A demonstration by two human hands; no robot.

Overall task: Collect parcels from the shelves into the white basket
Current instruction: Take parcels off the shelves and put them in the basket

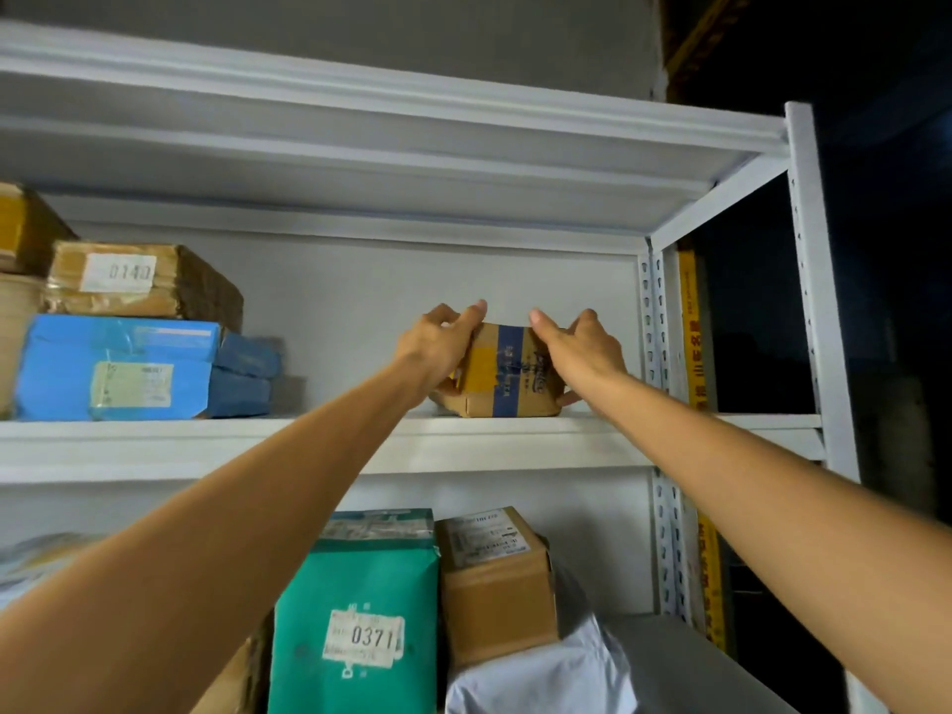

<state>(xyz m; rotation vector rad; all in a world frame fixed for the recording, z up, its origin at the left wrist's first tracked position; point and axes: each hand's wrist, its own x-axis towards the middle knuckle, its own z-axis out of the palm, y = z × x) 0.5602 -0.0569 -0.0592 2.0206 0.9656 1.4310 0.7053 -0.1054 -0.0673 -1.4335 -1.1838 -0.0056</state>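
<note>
A small brown cardboard parcel (502,376) with blue tape and a yellow patch sits on the upper white shelf (360,440), right of centre. My left hand (438,347) grips its left side, fingers over the top and thumb under the lower corner. My right hand (579,353) grips its right side the same way, thumb at the bottom right corner. The parcel's underside still touches the shelf board. The white basket is out of view.
On the same shelf at left lie a blue parcel (118,368) and a brown box labelled 0140 (139,280). Below stand a green parcel labelled 0371 (360,610), a brown box (494,584) and a white bag (541,672). The shelf's right post (819,280) is close.
</note>
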